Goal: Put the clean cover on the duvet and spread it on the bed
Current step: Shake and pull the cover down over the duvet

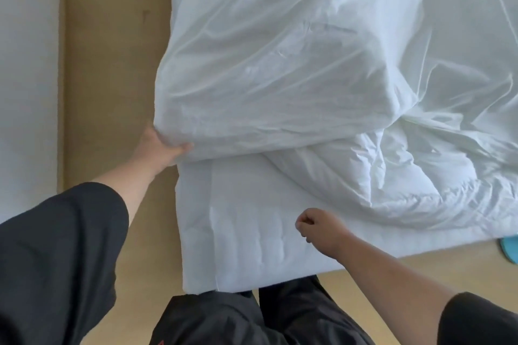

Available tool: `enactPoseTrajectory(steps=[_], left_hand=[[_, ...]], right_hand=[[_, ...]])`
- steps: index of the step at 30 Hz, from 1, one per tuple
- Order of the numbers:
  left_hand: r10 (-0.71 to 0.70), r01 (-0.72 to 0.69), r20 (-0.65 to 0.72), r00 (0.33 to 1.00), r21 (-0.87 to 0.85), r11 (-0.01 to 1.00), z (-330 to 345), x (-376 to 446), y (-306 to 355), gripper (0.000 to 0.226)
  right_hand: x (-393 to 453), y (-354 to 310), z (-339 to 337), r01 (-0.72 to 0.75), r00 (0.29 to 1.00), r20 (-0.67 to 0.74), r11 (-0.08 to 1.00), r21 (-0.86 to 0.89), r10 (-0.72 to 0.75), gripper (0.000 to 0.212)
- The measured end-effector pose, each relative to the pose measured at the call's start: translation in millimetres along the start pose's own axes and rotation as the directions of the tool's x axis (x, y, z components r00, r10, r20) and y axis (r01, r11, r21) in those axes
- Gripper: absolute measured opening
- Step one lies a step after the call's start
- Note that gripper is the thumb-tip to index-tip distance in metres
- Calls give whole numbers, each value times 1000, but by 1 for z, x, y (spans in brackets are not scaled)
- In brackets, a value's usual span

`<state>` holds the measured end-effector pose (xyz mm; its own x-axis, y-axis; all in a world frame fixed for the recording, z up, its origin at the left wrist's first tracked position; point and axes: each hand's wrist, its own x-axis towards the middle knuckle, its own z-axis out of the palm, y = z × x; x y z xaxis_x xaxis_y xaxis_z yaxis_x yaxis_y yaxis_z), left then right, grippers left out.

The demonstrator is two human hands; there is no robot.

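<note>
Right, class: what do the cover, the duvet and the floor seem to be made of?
Cover: thin woven fabric, faint sheen, fine sharp creases; fibre unclear.
Duvet: puffy padded white textile, soft rounded folds.
Floor: smooth matte tan surface, possibly wood or laminate.

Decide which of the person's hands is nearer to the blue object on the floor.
Right. The right hand, closed over the bed corner, lies left of the blue object; the left hand grips the duvet cover much farther left.
</note>
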<state>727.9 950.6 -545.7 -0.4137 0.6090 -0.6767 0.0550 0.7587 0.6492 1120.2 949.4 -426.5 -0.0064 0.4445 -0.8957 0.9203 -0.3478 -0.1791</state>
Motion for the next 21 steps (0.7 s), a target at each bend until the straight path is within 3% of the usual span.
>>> enactPoseTrajectory(steps=[2,6,9,12,14,17,21], left_hand=[[-28,35,51,998,-132,991,10,12,8,91],[-197,197,8,980,22,980,34,-10,25,71],[-123,130,226,966,-17,991,42,-74,55,44],[-6,84,479,878,-141,986,31,-158,88,12],[66,105,552,831,-273,956,23,-207,114,18],[172,117,586,791,-422,899,12,-267,159,31],[412,6,549,727,-605,796,4,-343,230,47]], right_hand=[[5,6,-6,-29,1000,-10,999,37,29,13],[5,19,-13,-62,998,-18,995,81,63,13],[-5,30,-12,-96,995,9,985,140,96,14],[-24,26,-9,-131,990,82,943,306,111,26],[-38,17,-14,-118,992,96,864,489,81,33],[-65,-5,-25,-35,999,29,711,702,20,27],[-115,-33,-42,46,996,-19,311,949,-88,34]])
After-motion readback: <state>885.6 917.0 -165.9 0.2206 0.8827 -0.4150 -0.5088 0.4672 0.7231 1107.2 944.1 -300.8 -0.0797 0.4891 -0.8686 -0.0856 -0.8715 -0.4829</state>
